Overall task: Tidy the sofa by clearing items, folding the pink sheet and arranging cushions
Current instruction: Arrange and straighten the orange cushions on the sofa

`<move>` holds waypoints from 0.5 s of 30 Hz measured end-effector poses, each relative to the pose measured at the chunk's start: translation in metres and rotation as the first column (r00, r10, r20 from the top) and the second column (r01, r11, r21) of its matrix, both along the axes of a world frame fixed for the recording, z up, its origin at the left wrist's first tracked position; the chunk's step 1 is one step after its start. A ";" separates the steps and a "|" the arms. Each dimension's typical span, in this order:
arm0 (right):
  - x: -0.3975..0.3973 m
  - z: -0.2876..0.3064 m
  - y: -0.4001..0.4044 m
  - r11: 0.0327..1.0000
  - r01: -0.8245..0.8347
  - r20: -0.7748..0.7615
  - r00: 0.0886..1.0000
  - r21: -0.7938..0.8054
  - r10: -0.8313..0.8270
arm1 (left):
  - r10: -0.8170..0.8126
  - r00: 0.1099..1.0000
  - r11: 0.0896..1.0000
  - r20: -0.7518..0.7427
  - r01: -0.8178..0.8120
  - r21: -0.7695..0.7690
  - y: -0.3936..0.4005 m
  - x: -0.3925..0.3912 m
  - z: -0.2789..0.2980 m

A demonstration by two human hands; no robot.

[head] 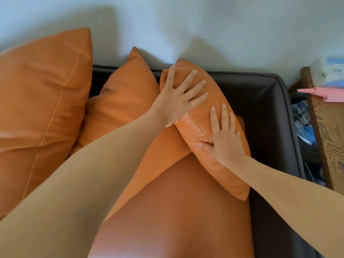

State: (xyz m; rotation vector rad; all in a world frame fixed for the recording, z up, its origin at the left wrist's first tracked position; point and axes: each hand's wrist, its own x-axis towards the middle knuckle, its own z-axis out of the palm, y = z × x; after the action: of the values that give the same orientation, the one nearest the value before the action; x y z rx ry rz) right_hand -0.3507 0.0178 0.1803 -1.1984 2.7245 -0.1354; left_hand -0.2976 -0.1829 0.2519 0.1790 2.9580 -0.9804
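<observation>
An orange cushion [202, 116] stands on edge at the sofa's right end, leaning toward the dark armrest [273, 116]. My left hand [181, 98] presses flat on its upper part with fingers spread. My right hand [223, 138] lies flat on its lower part, fingers straight. A second orange cushion [126, 101] rests behind my left arm against the sofa back. A large orange back cushion [41, 101] stands at the left. The orange seat [178, 211] lies below. A folded pink sheet [327, 94] sits on the wooden table at the right.
A wooden side table [329, 131] stands right of the sofa, with a pale box on it. Blue and clear plastic bags [303, 125] fill the gap between armrest and table. A pale wall runs behind the sofa.
</observation>
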 end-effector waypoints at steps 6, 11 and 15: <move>-0.008 0.002 0.008 0.997 -0.071 -0.079 0.994 0.026 0.072 | -0.006 1.000 0.997 -0.011 0.005 -0.072 0.006 -0.007 -0.002; -0.014 0.007 0.011 0.992 -0.115 -0.085 0.989 0.060 0.120 | 0.002 1.000 0.992 -0.011 -0.003 -0.123 0.007 -0.009 -0.006; -0.018 0.019 0.020 0.985 -0.160 -0.054 0.985 0.069 0.164 | -0.029 1.000 0.993 -0.001 0.029 -0.118 0.007 -0.009 0.001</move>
State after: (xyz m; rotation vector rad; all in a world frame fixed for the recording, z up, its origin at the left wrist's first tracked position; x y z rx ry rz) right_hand -0.3688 0.0378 0.1990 -1.4208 2.6443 0.0079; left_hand -0.3062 -0.1759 0.2527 0.2182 2.8971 -1.1553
